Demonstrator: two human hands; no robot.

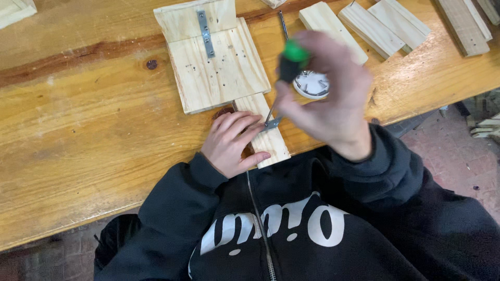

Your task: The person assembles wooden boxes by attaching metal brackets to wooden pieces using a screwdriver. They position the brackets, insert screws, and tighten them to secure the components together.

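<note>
Right hand (333, 99) grip clamped on screwdriver (288, 65), green-black handle, thin steel shaft angling down toward 7 o'clock, tip on small metal bracket (273, 123). Left hand (232, 141) fingers flat, pinning narrow pine strip (264, 132) against surface (78, 130). Strip light, stiff, likely to skid; best held flat beside bracket. Larger pine panel (216, 67) at 12 o'clock, small round tin (311, 86) at 2.

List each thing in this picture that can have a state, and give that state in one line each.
Left hand: flat, pressing the small plank.
Right hand: gripping the screwdriver.
Screwdriver: upright, tip on the small bracket.
Small bracket: lying on the plank.
Hinged boards: joined by a metal strip.
Screw dish: open.
</note>
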